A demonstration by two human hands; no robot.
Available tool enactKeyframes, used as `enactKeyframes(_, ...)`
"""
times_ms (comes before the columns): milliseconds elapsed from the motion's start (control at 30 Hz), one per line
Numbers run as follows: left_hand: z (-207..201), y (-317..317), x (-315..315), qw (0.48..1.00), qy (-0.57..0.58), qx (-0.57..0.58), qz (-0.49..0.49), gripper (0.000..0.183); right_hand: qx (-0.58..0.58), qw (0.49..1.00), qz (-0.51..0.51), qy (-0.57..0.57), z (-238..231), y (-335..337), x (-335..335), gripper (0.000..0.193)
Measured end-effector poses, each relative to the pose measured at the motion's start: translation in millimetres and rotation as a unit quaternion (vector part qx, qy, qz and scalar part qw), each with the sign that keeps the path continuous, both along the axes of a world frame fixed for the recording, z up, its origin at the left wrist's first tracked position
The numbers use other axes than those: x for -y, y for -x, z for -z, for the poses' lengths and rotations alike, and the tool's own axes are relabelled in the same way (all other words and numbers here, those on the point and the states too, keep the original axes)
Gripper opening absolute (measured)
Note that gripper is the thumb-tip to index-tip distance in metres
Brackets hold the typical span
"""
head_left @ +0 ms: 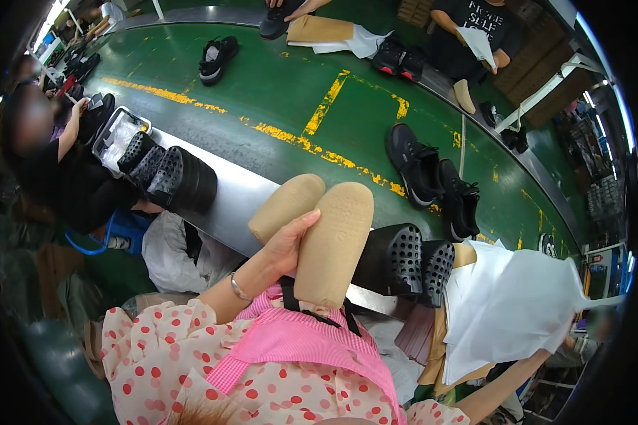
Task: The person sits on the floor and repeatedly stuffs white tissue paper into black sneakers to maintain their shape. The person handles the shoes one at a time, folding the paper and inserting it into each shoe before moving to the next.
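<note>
While the left hand (287, 241) has a smooth tan insert (335, 244) clasped with the thumb across it, in front of the pink apron (298, 361), the head view also shows a second tan insert (285, 204) just beyond those fingers. Can't tell if the same grip has that one too. That's the sketchy bit imo: a one-handed hold on something rounded could let it slip if the thumb eases off. The right hand (544, 355) is way over at lower right against the white paper sheets (503, 297), fingertips hidden, so no clue how it's gripping. A careless tug could crease those sheets or drag them crooked, since they overlap pretty loosely. Also, the black perforated stand (383, 258) is right beside the first insert, so a sideways swing might bump it, with black sneakers (412, 168) near it on the green surface (276, 106).
</note>
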State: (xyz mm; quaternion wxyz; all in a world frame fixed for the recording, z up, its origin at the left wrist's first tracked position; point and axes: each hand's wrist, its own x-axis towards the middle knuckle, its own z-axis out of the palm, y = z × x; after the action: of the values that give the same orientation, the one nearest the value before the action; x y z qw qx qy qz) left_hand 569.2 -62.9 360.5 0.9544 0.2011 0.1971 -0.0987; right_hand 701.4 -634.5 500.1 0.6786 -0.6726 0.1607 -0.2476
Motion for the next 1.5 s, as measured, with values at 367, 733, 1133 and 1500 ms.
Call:
enactKeyframes(367,-6.1,-41.3,-15.2,0.993,-0.089,0.075,0.028,0.045,0.017,0.937,-0.163,0.309,-14.5,-21.2,-215.3,0.039)
enactKeyframes(733,51.9,-66.1,-57.0,0.970,-0.027,0.241,-0.014,0.039,0.245,0.636,-0.515,0.520,23.1,45.5,-469.8,0.018)
enactKeyframes(1133,59.3,-38.6,-91.3,0.897,-0.294,0.330,0.005,0.051,0.169,0.705,-0.514,0.459,39.2,68.6,-469.3,0.038)
enactKeyframes(1500,-10.3,-23.4,-71.3,0.971,-0.084,0.181,-0.129,0.024,0.053,0.788,-0.453,0.413,90.5,45.2,-473.1,0.060)
